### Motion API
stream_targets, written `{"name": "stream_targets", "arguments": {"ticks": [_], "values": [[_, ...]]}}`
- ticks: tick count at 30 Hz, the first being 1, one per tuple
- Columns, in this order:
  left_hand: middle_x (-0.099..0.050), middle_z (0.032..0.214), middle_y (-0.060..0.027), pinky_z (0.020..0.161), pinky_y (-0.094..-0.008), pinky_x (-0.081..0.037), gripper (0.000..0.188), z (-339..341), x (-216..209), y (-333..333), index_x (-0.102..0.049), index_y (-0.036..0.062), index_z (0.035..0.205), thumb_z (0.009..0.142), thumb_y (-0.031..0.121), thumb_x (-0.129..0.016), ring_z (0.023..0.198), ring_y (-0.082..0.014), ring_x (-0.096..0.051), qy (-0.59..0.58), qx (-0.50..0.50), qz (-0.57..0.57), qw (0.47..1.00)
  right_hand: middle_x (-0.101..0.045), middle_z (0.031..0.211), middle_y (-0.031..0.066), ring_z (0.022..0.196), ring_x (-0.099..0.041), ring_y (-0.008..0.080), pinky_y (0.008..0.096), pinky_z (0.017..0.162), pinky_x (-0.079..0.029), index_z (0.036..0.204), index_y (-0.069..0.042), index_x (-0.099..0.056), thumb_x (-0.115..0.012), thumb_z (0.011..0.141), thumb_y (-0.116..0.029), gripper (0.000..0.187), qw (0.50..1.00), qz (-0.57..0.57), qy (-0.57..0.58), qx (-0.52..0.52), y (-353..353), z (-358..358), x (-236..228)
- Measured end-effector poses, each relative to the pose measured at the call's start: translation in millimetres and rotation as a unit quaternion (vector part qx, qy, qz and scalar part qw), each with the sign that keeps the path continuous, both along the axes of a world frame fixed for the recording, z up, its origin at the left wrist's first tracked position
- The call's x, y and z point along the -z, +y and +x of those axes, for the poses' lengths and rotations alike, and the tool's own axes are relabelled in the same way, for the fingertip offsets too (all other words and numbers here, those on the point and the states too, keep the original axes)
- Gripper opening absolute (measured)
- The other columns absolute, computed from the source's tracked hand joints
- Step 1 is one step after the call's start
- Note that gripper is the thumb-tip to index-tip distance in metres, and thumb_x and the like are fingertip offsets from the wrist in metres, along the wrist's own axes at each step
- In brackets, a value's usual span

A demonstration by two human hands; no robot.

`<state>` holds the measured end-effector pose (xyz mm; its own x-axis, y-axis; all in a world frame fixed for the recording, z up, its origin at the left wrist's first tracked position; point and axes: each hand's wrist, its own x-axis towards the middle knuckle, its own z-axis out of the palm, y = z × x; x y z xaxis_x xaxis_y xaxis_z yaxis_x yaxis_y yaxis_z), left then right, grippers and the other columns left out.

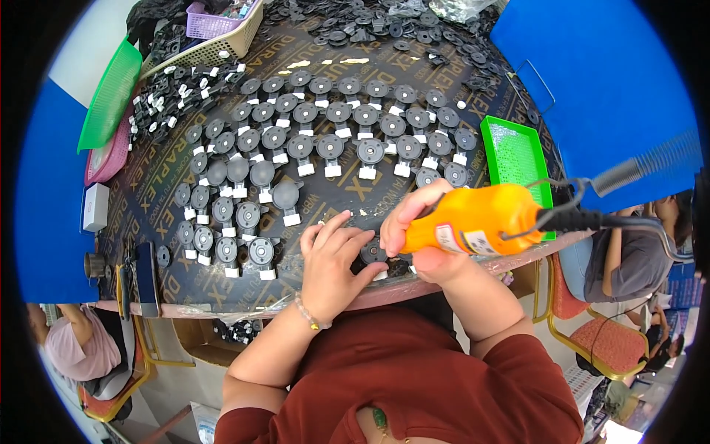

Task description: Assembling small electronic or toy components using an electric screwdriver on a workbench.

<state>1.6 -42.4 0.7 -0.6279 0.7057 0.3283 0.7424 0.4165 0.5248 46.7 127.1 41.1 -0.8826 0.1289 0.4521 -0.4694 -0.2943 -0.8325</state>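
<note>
Head: right hand point(414, 206) clasps orange plastic driver point(484, 214); left hand point(330, 260) steadies black plastic disc point(372, 253) at three o'clock; likely fastening, needs steadiness.

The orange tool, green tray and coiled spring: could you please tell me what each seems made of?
Orange tool: probably smooth moulded plastic with a slight sheen, given its rounded shell. Green tray: likely smooth plastic, given its bright, even colour. Coiled spring: apparently dull grey metal wire, given its close, regular turns; a plastic coating remains possible.

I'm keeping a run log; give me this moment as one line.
left hand: at black disc part | right hand: gripping orange power tool | table: rows of similar parts
</note>
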Motion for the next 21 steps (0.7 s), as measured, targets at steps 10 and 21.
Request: {"name": "stream_targets", "arguments": {"ticks": [10, 21], "values": [[-0.063, 0.102, -0.0049, 0.1, -0.0456, -0.027, 0.046, 3, 1, 3, -0.066, 0.0092, 0.103, 0.065, 0.03, -0.08, 0.12, -0.0273, -0.049, 0.02, 0.002, 0.012, 1.0, -0.055, 0.063, 0.0087, 0.051, -0.056, 0.0201, 0.0333, 0.052, -0.05, 0.108, -0.002, -0.045, -0.068, 0.076, -0.058, 0.068, 0.991, -0.031, 0.051, 0.123, 37, 13, -18], [-0.059, 0.106, -0.0067, 0.105, -0.0514, -0.021, 0.057, 7, -1, 11, -0.061, 0.0086, 0.115, 0.068, 0.036, -0.077, 0.123, -0.0312, -0.043, 0.048, -0.004, -0.029, 0.998, -0.056, 0.065, 0.0043, 0.054, -0.055, 0.0122, 0.0252, 0.053, -0.046, 0.104, 0.001, -0.048, -0.061, 0.09, -0.018, 0.027, 0.886, 0.063, 0.0, 0.459, 156, 72, -5]]}}
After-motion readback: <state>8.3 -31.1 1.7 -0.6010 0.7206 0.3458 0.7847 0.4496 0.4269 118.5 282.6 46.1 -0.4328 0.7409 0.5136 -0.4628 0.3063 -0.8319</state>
